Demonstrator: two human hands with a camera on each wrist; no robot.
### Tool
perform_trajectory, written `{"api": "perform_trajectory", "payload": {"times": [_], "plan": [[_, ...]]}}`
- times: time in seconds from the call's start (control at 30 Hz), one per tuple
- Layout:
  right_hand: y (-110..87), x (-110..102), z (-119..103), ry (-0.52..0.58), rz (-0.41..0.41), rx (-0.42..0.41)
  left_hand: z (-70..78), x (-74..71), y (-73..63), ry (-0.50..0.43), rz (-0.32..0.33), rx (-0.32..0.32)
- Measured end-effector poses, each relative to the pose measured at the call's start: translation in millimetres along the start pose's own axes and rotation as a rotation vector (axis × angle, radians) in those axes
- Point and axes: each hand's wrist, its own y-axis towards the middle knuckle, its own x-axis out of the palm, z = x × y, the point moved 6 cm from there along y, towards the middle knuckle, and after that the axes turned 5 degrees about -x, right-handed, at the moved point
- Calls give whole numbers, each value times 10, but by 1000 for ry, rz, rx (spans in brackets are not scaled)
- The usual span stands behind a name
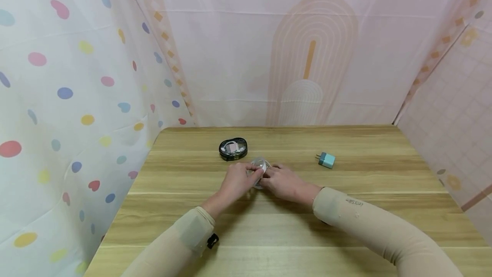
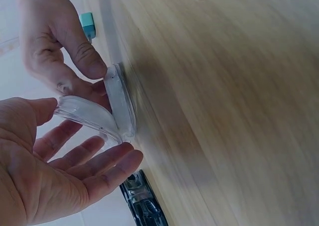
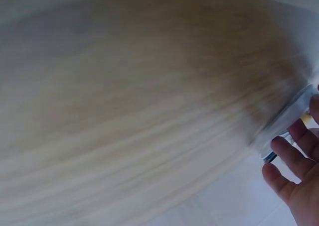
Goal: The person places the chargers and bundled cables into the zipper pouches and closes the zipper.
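Note:
A clear, round hinged case rests on the table between both hands, its lid partly raised. My left hand pinches the rim of the lid between thumb and fingers, with the other fingers spread below it. On the opposite side my right hand holds the lower half, thumb at its edge. In the right wrist view, the fingers curl along the case's side. Something white shows at the case in the head view; the hands partly cover it.
Behind the case and to its left lies a small black-rimmed clear pouch with pale items inside. A teal plug adapter with its prongs showing lies to the right. Patterned curtains hang around the wooden table.

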Motion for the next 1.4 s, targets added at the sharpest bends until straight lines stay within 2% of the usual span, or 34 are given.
{"api": "perform_trajectory", "payload": {"times": [0.2, 0.33, 0.5, 0.67, 0.87, 1.07, 1.4], "plan": [[37, -15, 7, 34, -48, 27, 13, -1, 5, 9, 14, 17], [29, -20, 2, 17, -54, 8, 4, 11, 1, 13, 12, 3], [-34, -39, 11, 48, -17, -13, -8, 32, -10, 9, -1, -12], [-175, -147, 85, 115, 20, 24, -13, 45, -17, -1, -14, -28], [-424, -232, 299, 90, 68, 84, 10, 43, -18, 25, 10, 8], [-695, -358, 561, 41, 119, 187, 19, 25, -35, 26, 22, 18], [-1067, -471, 1040, 158, 144, 354, 13, 27, -29, 22, 14, 1]]}}
